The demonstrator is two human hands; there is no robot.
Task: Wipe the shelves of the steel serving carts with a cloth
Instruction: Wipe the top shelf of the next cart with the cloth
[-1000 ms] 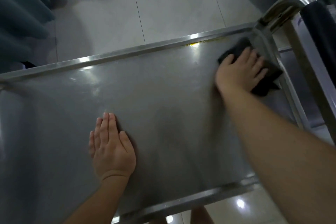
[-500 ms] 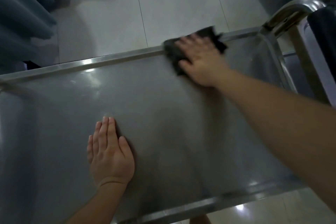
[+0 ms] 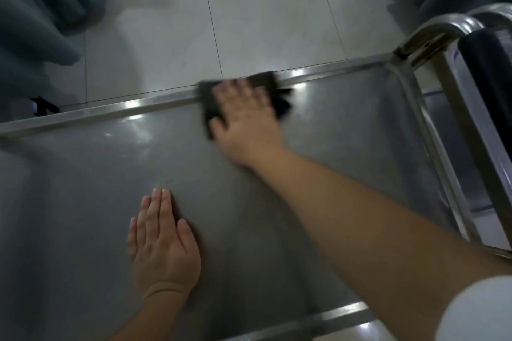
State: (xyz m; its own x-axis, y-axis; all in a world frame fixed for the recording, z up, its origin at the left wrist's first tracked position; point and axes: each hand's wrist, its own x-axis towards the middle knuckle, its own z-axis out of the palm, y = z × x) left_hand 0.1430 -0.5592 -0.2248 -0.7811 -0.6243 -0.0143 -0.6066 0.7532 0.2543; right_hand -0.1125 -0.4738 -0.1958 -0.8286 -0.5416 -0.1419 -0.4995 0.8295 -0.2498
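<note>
just above the frame's centre, the right hand (image 3: 246, 119) lies palm down on a dark cloth (image 3: 212, 105), fingers spread flat and blurred, pressing it onto the shelf (image 3: 83, 188) right against the far rim (image 3: 110, 109); the cloth pokes out past the fingertips and on both sides of the hand, one frayed corner to the right. its bare forearm runs down to the lower right corner, where a white sleeve (image 3: 476, 310) shows. at lower centre-left the left hand (image 3: 162, 243) rests flat on the shelf, fingers together and straight, holding nothing, well apart from the cloth. the shelf fills most of the frame, grey and glossy. at the right edge a curved steel handle (image 3: 432, 29) rises, a dark pad (image 3: 487, 77) just beside it. white floor tiles (image 3: 263, 16) lie beyond the rim, teal fabric (image 3: 36, 8) at upper left
</note>
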